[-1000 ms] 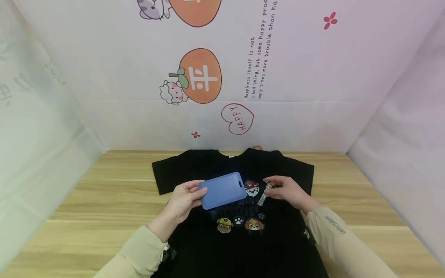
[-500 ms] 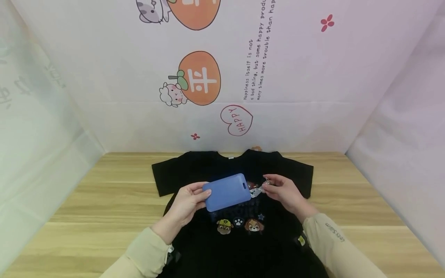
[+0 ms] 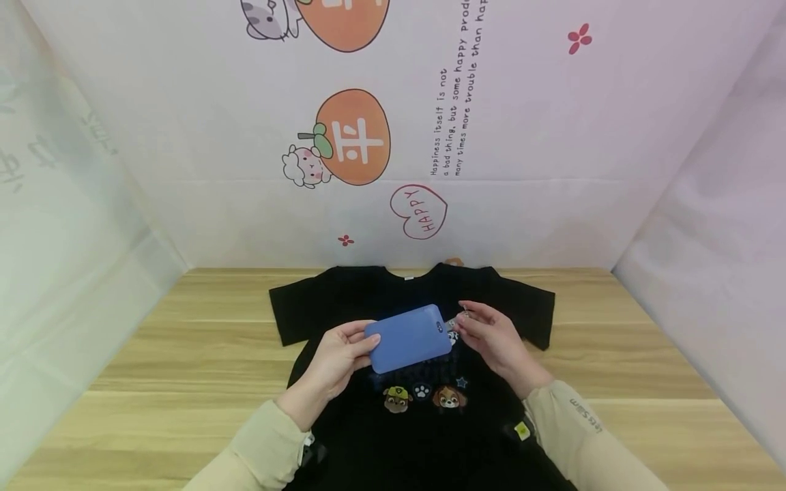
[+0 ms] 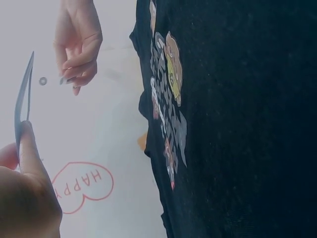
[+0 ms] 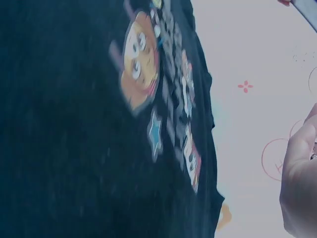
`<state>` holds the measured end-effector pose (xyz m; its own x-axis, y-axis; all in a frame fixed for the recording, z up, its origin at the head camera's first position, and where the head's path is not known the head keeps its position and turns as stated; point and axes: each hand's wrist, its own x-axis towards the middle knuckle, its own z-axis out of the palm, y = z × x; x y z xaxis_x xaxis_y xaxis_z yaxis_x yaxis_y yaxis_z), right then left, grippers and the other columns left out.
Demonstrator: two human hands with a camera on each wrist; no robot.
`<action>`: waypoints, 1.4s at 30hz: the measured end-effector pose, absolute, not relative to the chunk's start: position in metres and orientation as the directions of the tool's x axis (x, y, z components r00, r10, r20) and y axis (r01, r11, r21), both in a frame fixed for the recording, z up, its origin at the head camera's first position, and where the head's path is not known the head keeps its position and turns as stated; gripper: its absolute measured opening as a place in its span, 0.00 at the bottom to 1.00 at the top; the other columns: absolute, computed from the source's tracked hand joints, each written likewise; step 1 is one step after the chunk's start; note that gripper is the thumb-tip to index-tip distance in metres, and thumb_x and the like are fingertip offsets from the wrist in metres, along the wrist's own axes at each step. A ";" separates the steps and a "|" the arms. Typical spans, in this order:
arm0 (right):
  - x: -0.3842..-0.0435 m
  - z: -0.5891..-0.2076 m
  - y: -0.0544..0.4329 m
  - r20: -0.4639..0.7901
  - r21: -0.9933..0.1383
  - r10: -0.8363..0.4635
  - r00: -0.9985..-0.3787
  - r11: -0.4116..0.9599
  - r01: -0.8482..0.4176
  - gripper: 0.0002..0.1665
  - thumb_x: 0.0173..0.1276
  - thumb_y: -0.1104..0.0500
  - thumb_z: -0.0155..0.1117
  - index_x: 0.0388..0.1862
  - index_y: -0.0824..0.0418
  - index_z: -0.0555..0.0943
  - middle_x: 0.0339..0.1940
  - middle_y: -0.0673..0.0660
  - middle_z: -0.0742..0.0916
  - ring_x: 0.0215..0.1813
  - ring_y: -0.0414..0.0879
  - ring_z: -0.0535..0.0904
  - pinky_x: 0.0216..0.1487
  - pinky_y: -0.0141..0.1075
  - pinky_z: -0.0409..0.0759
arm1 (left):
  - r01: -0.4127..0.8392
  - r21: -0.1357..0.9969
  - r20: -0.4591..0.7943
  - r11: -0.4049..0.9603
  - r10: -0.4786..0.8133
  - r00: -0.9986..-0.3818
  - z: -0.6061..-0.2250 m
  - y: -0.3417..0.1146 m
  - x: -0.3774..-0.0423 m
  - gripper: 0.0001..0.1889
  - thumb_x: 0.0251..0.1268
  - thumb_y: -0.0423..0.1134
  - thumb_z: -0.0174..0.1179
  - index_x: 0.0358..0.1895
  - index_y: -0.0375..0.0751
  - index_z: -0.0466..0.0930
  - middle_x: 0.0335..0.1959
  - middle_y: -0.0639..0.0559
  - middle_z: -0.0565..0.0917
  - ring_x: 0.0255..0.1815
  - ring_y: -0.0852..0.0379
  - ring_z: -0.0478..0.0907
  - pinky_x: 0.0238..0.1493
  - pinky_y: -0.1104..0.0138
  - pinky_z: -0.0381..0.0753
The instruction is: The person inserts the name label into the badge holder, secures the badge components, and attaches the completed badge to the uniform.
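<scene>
My left hand (image 3: 338, 356) pinches a blue badge holder (image 3: 408, 341) by its left end, thumb on top. The holder is tilted over the black T-shirt (image 3: 405, 440), its slotted end toward the right. With my right hand (image 3: 496, 341) I pinch a small badge clip with a clear strap (image 3: 451, 325), whose end overlaps the slot in the head view. From the left wrist the badge holder (image 4: 23, 101) appears edge-on, with the right hand (image 4: 79, 42) beyond it. The right wrist view catches only part of the right hand (image 5: 302, 178) and a corner of the badge holder (image 5: 308, 11).
The T-shirt lies spread on a wood-grain table (image 3: 184, 354), its neckline toward the back and cartoon dog prints (image 3: 449, 397) on its front. A white printed cloth (image 3: 522, 136) hangs behind, with white cloth on both sides.
The badge holder in my left hand has moved a little to the right. My right hand has brought the clip leftward, its strap now at the holder's slot.
</scene>
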<state>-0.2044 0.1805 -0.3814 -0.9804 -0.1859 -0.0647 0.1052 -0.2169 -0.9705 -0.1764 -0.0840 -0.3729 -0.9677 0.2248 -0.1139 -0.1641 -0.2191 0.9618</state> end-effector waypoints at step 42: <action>-0.200 -0.368 0.168 0.039 -0.920 -0.376 -0.926 -0.375 0.113 0.10 0.72 0.69 0.51 0.43 0.54 0.75 0.31 0.48 0.83 0.34 0.37 0.81 0.39 0.24 0.81 | -0.200 0.968 -0.157 -0.152 0.256 -0.954 -0.379 -0.089 -0.181 0.13 0.68 0.30 0.54 0.54 0.30 0.70 0.38 0.54 0.84 0.36 0.61 0.82 0.40 0.69 0.83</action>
